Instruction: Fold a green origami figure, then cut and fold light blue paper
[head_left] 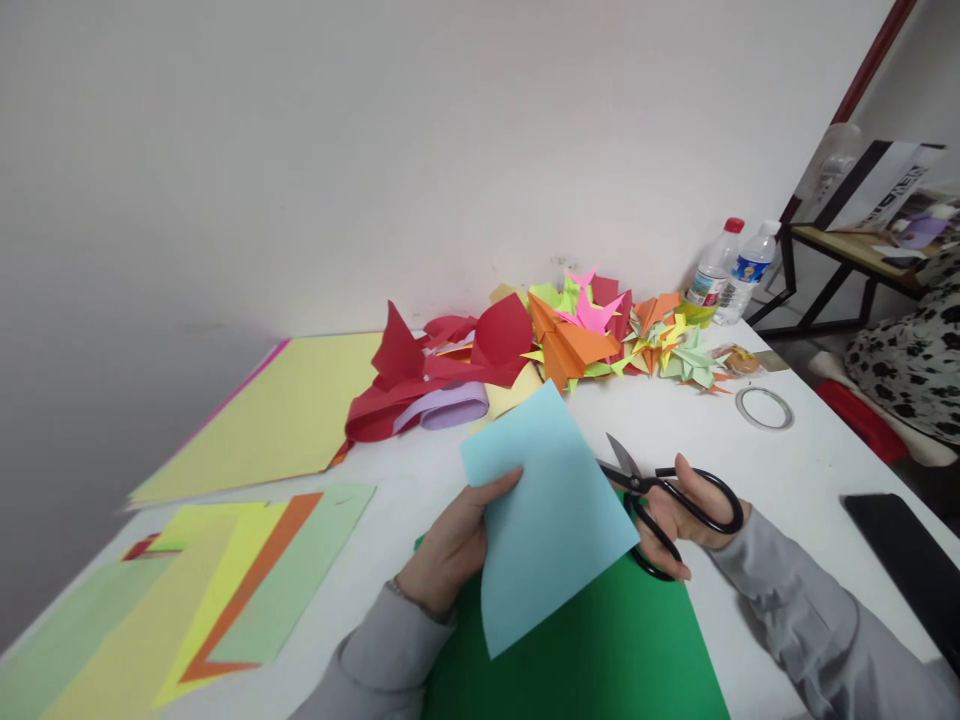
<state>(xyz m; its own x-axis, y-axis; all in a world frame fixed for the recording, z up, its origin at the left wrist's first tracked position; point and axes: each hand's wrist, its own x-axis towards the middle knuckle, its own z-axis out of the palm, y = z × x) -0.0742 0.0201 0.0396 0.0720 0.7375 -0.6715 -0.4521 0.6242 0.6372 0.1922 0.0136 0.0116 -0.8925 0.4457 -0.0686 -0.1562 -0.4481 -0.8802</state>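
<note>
My left hand (457, 540) pinches a light blue sheet of paper (551, 530) at its left side, thumb on top. The sheet is tilted, with a curved lower-left edge. To its right, my right hand (686, 515) holds black-handled scissors (637, 483) with fingers in the loops. The blades are spread, and the lower one is partly hidden behind the blue paper's right edge. Beneath both lies a green sheet (600, 650) on the white table (405, 500).
Coloured sheets (277, 570) and large yellow paper (277, 410) lie left. Red cut paper (397, 350) and folded paper shapes (570, 340) sit along the wall. Bottles (742, 275), a tape roll (763, 408) and a black object (904, 560) are right. A person's patterned clothing (907, 350) shows beyond.
</note>
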